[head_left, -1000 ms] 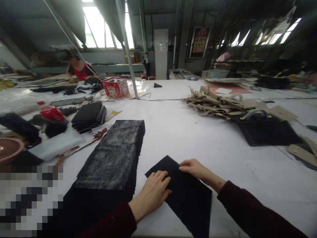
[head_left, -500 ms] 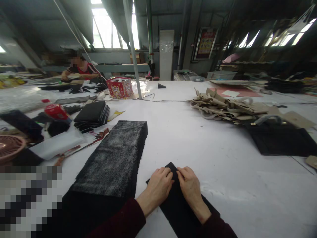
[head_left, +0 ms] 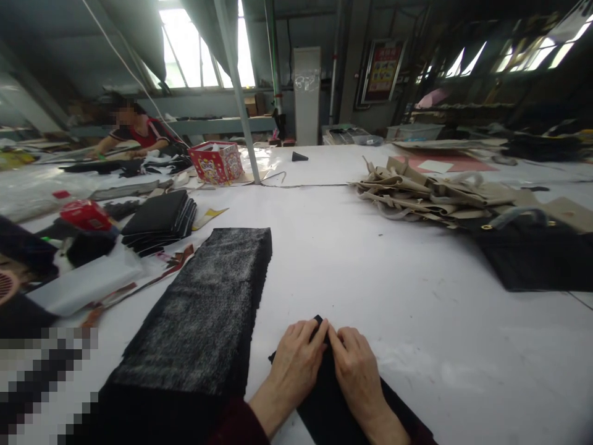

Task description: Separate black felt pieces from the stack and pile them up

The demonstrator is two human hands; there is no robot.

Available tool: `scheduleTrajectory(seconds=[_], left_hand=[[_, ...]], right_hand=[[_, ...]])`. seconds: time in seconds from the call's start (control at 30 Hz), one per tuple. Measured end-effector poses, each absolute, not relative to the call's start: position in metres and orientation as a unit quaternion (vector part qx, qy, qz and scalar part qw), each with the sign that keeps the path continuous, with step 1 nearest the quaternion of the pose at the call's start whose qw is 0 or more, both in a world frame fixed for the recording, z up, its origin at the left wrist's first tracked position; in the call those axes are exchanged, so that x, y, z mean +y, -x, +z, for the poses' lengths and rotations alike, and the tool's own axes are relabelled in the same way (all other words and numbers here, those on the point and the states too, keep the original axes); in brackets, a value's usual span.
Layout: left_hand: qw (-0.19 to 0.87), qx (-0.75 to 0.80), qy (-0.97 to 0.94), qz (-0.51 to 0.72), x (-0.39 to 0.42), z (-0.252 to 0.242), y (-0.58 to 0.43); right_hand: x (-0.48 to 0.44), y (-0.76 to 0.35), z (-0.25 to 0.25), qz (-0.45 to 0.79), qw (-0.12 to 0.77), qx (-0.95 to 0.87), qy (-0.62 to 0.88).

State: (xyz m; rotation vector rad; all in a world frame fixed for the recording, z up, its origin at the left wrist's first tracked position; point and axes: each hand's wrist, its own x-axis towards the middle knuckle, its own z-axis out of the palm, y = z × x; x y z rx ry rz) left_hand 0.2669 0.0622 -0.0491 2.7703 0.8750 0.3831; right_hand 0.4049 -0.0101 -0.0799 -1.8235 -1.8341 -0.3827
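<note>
A black fabric piece [head_left: 327,405] lies at an angle on the white table in front of me, its far corner folded or bunched between my hands. My left hand [head_left: 297,361] rests over its left edge, fingers bent and index fingertip pressed on the far corner. On the right side of that corner, my right hand [head_left: 357,371] has thumb and fingers drawn together on the fabric, the fingertips of both hands almost touching. What lies beneath the fingers is partly hidden. To the left is a long, thick stack of black fabric [head_left: 199,309] with a greyish fuzzy top.
Folded black pieces [head_left: 157,216], a red packet [head_left: 86,214] and brown strips [head_left: 178,259] lie at left. A red patterned box [head_left: 215,164] stands by a pole [head_left: 238,93]. Beige pieces [head_left: 417,191] and a black bag [head_left: 537,259] are at right. Another person [head_left: 139,130] works far left.
My left fingers have straightened forward over the fabric's corner, and the right fingertips have come closer to them. The view has turned slightly to the right.
</note>
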Motion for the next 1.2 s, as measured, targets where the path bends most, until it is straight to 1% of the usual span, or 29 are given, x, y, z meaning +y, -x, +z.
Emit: scheduleTrajectory(seconds=[0.4,1.0,1.2], left_hand=[[0.102,0.298,-0.939,0.138,0.0631,-0.0571,-0.2657],[0.11,0.341,-0.926,0.119,0.0666,-0.0566,-0.2661],[0.093,0.339,-0.928,0.124,0.0674,-0.0587,-0.2659]], right_hand=[[-0.0097,-0.4035,-0.0797,-0.147,0.229,-0.689,0.672],[-0.0101,-0.4028,-0.0845,-0.118,0.232,-0.693,0.672],[-0.0099,-0.4033,-0.0856,-0.111,0.231,-0.693,0.674]])
